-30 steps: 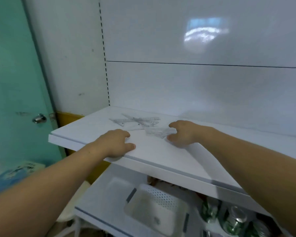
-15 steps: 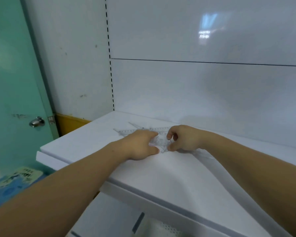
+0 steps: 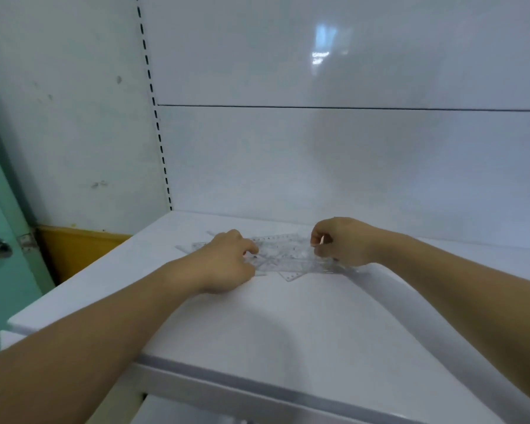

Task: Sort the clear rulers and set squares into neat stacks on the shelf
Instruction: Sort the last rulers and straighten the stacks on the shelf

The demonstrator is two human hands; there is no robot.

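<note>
Messy pile of clear rulers and set squares [image 3: 285, 255] lies flat on the smooth white shelf [image 3: 257, 325], towards the far side. It's thin see-through plastic: overlapping strips and triangle corners with printed scale marks. My right hand [image 3: 340, 241] pinches a piece at the pile's right end. My left hand [image 3: 227, 261] rests on the left end, fingers curled down; can't tell if they grip.

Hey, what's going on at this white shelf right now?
A person is sorting a loose pile of clear rulers and set squares on the white shelf. The left hand presses curled fingertips onto the pile's left side; whether it grips is unclear. The right hand pinches the pile's right end. No neat stacks yet.
</note>
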